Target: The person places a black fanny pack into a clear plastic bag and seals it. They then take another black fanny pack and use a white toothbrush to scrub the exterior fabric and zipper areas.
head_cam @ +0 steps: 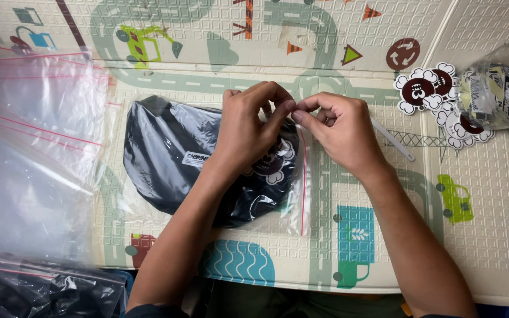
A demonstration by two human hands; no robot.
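I have both sets of fingertips pinched shut on the zip strip of the clear bag (219, 162), left hand (247, 126) and right hand (337, 126) meeting at 12 o'clock of the dark folded garment (166, 159); I'd press evenly along the red seal line.

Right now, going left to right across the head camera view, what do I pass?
Pile of empty clear zip bags → bagged black garment → left hand → right hand → white strip → flower-shaped stickers → clear bag of stickers, all on the road-pattern play mat.
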